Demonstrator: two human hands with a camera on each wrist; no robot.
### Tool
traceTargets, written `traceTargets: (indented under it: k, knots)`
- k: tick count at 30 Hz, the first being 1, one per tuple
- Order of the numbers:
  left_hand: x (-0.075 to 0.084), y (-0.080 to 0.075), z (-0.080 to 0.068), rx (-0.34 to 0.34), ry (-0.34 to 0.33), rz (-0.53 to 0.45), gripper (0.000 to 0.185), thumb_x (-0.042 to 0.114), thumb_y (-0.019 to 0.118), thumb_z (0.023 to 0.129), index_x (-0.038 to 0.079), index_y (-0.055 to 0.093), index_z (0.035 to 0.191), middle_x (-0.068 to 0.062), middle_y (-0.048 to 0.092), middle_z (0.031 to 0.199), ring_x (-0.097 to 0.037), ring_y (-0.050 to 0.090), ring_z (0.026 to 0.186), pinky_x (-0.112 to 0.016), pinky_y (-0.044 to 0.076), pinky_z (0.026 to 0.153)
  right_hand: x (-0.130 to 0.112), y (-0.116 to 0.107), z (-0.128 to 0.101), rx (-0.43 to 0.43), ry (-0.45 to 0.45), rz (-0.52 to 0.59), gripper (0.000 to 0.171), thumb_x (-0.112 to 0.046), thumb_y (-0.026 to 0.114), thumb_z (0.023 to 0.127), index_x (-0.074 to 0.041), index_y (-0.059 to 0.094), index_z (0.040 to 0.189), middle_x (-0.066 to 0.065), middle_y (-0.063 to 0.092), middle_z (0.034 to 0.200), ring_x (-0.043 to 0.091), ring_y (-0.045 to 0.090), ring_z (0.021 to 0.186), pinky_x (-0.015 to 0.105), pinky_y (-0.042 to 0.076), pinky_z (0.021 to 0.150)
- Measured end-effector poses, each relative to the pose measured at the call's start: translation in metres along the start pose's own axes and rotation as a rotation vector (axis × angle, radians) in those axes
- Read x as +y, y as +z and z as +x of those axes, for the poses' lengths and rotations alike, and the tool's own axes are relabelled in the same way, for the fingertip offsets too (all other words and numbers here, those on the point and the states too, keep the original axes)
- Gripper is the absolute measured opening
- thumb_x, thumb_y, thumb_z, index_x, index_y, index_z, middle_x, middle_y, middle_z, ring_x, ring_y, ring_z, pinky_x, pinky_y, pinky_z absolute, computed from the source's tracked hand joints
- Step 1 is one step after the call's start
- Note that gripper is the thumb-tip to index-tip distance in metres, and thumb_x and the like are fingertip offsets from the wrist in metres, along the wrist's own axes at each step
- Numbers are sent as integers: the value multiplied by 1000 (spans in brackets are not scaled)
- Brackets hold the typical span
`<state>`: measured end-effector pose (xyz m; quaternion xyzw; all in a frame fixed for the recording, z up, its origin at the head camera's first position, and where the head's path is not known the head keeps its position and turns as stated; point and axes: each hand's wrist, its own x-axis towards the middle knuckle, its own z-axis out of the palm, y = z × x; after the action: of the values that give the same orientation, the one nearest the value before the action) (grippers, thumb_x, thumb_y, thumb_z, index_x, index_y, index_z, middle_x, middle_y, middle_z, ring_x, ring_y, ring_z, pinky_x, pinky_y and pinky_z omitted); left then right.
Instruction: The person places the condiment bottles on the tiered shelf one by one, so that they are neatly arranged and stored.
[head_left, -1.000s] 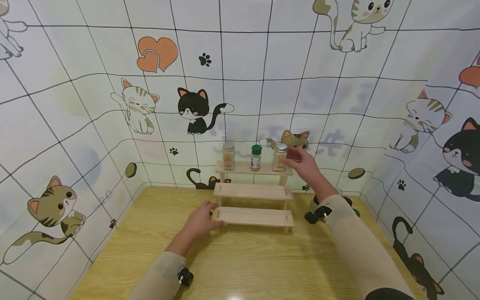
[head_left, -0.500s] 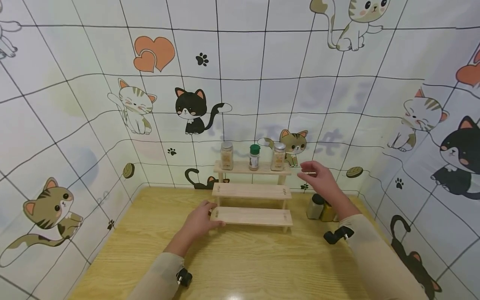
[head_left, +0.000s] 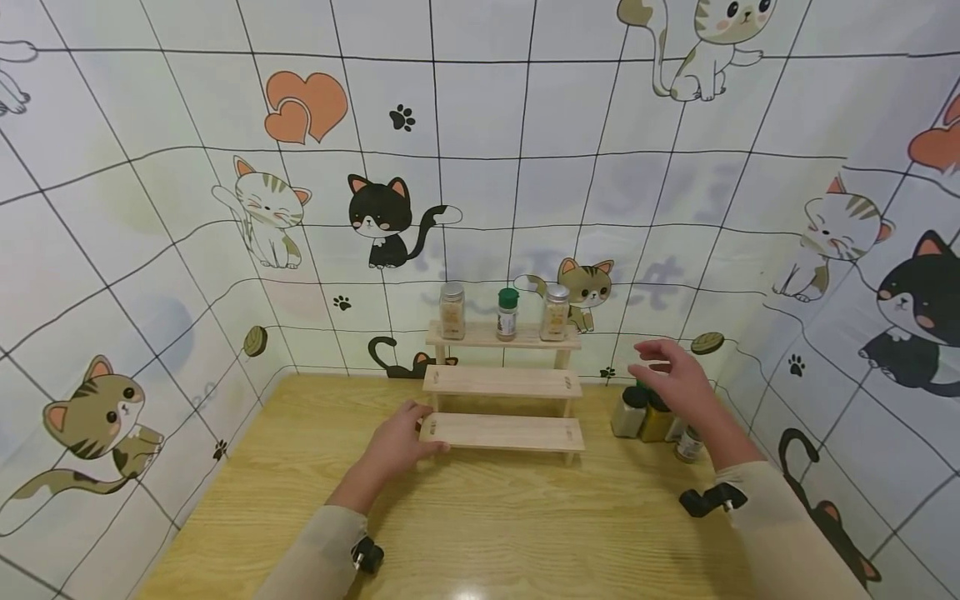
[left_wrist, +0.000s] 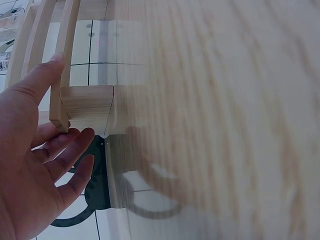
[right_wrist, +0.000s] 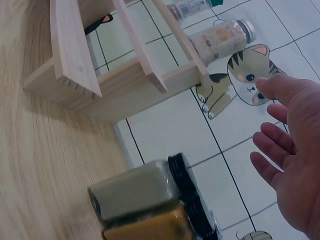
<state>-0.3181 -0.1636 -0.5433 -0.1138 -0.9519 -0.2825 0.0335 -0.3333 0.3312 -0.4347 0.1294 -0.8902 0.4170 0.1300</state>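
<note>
A three-step wooden shelf rack (head_left: 504, 431) stands on the table against the wall. My left hand (head_left: 395, 443) grips the left end of its lowest board, thumb on one face (left_wrist: 44, 75) and fingers curled under the edge. Three spice jars stand on the top board: a silver-capped jar (head_left: 452, 311) at left, a small green-capped bottle (head_left: 507, 315) in the middle, and another silver-capped jar (head_left: 555, 313) at right. My right hand (head_left: 678, 382) is in the air right of the rack, fingers loosely bent and holding nothing, above a group of jars.
Beside the rack on the right, black-lidded jars, one pale (head_left: 628, 413) and one yellow (head_left: 657, 418), stand close together. A small bottle (head_left: 689, 445) is next to them. The wooden table (head_left: 480, 525) meets a cat-patterned wall covering (head_left: 480, 192) at the back and sides.
My right hand has let go of the right silver-capped jar and moved right and down, over the group of jars. My left hand keeps its grip on the lowest board.
</note>
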Motion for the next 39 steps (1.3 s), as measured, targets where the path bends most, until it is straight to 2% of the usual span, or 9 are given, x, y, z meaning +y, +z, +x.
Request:
traceTargets:
  k: [5, 9, 17, 23, 26, 29, 31, 34, 39]
  knots:
    - [-1, 2, 0, -2, 1, 1, 84, 64, 81, 75, 15, 60, 139, -3, 57, 131, -18, 62, 104, -43, 53, 86, 8, -12, -20, 41, 2, -39, 53, -38, 65, 100, -8, 51, 142, 19, 49, 141, 41, 48, 127, 59, 42, 100]
    - [0, 1, 1, -4, 0, 2, 84, 65, 81, 75, 15, 59, 139, -4, 56, 133, -18, 62, 105, -44, 53, 86, 19, -21, -34, 71, 38, -55, 54, -39, 64, 100, -6, 51, 142, 20, 46, 140, 43, 47, 127, 62, 41, 99]
    - [1, 1, 1, -5, 2, 19, 83, 65, 80, 76, 16, 59, 140, -2, 56, 131, -17, 62, 103, -43, 53, 85, 53, -23, -59, 119, 67, -122, 56, -34, 65, 100, 1, 50, 141, 25, 44, 135, 45, 46, 123, 64, 40, 99]
    - [1, 2, 1, -10, 2, 16, 85, 66, 80, 75, 16, 59, 140, -1, 56, 131, -17, 62, 103, -43, 53, 85, 70, -17, -75, 173, 106, -132, 60, -32, 68, 99, 4, 49, 142, 26, 42, 135, 46, 45, 122, 63, 40, 94]
    - [0, 1, 0, -13, -11, 6, 86, 66, 80, 75, 16, 58, 141, -3, 55, 135, -20, 61, 108, -45, 52, 88, 76, -12, -79, 213, 127, -133, 61, -33, 70, 97, 4, 50, 141, 26, 43, 135, 45, 44, 122, 62, 39, 94]
    - [0, 1, 1, -9, -20, -5, 87, 67, 80, 75, 15, 58, 142, -6, 52, 140, -23, 61, 112, -49, 51, 91, 81, -9, -81, 259, 142, -132, 62, -33, 72, 96, 3, 50, 141, 25, 43, 135, 44, 44, 122, 59, 40, 95]
    - [0, 0, 1, -7, -23, -7, 88, 67, 79, 75, 15, 57, 142, -5, 52, 141, -23, 61, 112, -49, 51, 92, 85, -7, -82, 282, 156, -140, 61, -32, 73, 95, 3, 50, 140, 24, 44, 135, 41, 45, 122, 53, 41, 94]
    - [0, 0, 1, -10, -22, -1, 88, 68, 78, 75, 16, 57, 142, -3, 53, 138, -20, 61, 108, -47, 52, 89, 92, -4, -83, 293, 179, -154, 61, -29, 74, 95, 3, 50, 140, 23, 46, 134, 39, 47, 120, 47, 43, 91]
    - [-1, 1, 0, -10, -19, -8, 88, 66, 80, 74, 14, 58, 141, -2, 54, 135, -20, 61, 107, -45, 52, 88, 108, 6, -88, 275, 272, -109, 64, -27, 73, 95, 2, 41, 143, 23, 45, 136, 39, 48, 122, 50, 45, 92]
